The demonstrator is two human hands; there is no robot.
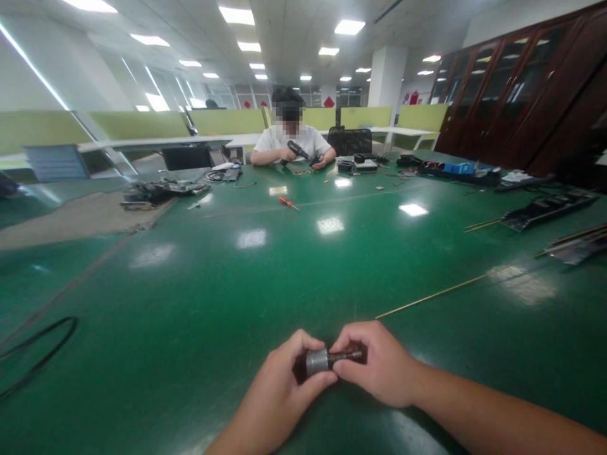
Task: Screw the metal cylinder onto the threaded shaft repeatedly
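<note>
Near the front edge of the view, a grey metal cylinder [317, 361] lies on its side between my hands. A thin, dark, ribbed shaft [348, 356] extends from its right end. My left hand [289, 379] is closed around the cylinder, thumb on the near side and fingers on the far side. The thumb and fingers of my right hand [374, 360] are closed about the shaft, close to where it meets the cylinder. Both hands are just over the green tabletop [213, 303]. The cylinder's left end is partly hidden by my left hand.
Thin brass-coloured rods [436, 294] lie to the right. An orange-handled screwdriver [287, 202] lies mid-table. Across from me a person [294, 142] holds a power drill [298, 150]. Electronic parts [161, 189] are piled at left, near a black cable [52, 347].
</note>
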